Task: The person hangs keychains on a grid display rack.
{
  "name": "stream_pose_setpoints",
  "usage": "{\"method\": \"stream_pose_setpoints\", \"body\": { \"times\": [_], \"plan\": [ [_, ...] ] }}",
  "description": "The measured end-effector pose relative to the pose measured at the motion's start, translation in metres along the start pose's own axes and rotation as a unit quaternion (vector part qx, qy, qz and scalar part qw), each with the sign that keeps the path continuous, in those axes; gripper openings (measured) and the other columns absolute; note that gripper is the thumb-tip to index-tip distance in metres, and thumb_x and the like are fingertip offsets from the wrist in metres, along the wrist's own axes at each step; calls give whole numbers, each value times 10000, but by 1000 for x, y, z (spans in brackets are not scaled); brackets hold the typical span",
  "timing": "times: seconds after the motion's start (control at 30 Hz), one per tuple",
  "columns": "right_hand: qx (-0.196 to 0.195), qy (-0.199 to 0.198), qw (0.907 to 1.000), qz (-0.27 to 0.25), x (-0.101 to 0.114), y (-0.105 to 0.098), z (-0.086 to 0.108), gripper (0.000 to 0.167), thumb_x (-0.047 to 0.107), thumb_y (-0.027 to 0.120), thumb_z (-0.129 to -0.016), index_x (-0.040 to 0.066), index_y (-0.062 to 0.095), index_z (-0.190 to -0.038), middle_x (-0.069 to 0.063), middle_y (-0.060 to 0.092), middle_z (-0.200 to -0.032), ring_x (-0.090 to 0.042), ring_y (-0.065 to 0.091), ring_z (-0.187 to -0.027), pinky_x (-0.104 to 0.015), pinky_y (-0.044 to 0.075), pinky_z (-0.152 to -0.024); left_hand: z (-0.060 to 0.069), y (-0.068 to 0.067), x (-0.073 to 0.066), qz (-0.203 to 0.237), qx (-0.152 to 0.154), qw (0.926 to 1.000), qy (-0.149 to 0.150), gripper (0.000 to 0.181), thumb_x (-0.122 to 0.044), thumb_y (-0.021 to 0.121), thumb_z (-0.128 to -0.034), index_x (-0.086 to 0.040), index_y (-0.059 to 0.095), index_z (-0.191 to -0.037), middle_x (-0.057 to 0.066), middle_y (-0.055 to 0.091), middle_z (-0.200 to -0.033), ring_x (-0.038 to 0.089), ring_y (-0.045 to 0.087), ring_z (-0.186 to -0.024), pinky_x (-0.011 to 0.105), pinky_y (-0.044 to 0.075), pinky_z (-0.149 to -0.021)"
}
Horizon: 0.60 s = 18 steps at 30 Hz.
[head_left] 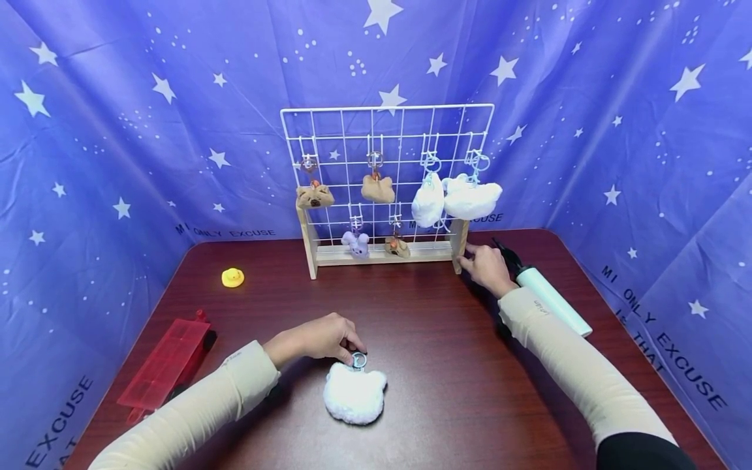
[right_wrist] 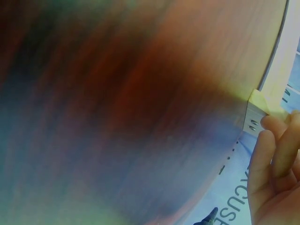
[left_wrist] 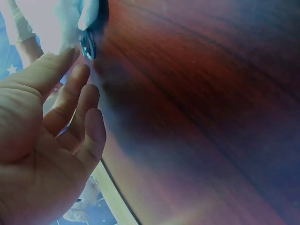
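A white plush keychain (head_left: 355, 394) shaped like an animal head lies on the table. Over its metal ring (head_left: 359, 360) is my left hand (head_left: 322, 337), thumb and fingertips close about the ring with a small gap between them. The left wrist view shows the thumb beside the white plush and the ring (left_wrist: 87, 45) just past the fingertips. At the right end of a white wire grid rack (head_left: 388, 106), my right hand (head_left: 489, 266) grips the foot of its wooden leg (head_left: 459, 245). Screw heads show on the wooden end (right_wrist: 253, 117) beside the fingers.
Brown plush keychains (head_left: 378, 188), a lilac one (head_left: 355, 244) and white ones (head_left: 472, 198) hang from hooks on the grid. A yellow duck (head_left: 232, 278) and a red compartment box (head_left: 166, 363) are at left. A pale green cylinder (head_left: 554, 301) lies beyond my right forearm.
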State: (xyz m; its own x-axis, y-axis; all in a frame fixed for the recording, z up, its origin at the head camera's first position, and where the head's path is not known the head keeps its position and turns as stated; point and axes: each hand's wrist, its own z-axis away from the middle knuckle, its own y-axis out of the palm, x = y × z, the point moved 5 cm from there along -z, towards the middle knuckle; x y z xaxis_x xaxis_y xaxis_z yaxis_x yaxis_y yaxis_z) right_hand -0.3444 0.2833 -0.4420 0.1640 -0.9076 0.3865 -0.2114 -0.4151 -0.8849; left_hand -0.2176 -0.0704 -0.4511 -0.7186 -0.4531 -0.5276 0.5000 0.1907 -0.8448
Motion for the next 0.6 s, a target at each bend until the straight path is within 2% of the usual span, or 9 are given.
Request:
{"method": "stream_pose_setpoints", "body": {
  "times": [0.2,0.43,0.6],
  "plan": [
    [-44,11,10000,-22,1,-1,-1,471,287,693,-960,43,646,-1359,-54,691,-595,-211,613,-535,-458,525,-648,-1,3,1,-66,-7,10000,-10,247,-151,836,-827,-153,813,-1073,-57,699,-850,-72,536,-761,112,485,-695],
    [-70,52,10000,17,0,-1,-1,480,297,693,-955,41,646,-1358,-75,709,-636,-275,649,-614,-494,539,-698,-4,4,0,-214,2,9998,-64,219,-137,839,-829,-150,804,-1044,-52,703,-875,12,603,-796,117,485,-714],
    [-9,79,10000,21,0,0,0,489,297,690,-957,36,635,-1367,-76,710,-637,-268,646,-604,-484,536,-686,-5,4,-3,-261,48,9996,-125,191,-128,846,-820,-137,769,-995,-49,689,-870,36,602,-794,131,483,-708]
  ]
}}
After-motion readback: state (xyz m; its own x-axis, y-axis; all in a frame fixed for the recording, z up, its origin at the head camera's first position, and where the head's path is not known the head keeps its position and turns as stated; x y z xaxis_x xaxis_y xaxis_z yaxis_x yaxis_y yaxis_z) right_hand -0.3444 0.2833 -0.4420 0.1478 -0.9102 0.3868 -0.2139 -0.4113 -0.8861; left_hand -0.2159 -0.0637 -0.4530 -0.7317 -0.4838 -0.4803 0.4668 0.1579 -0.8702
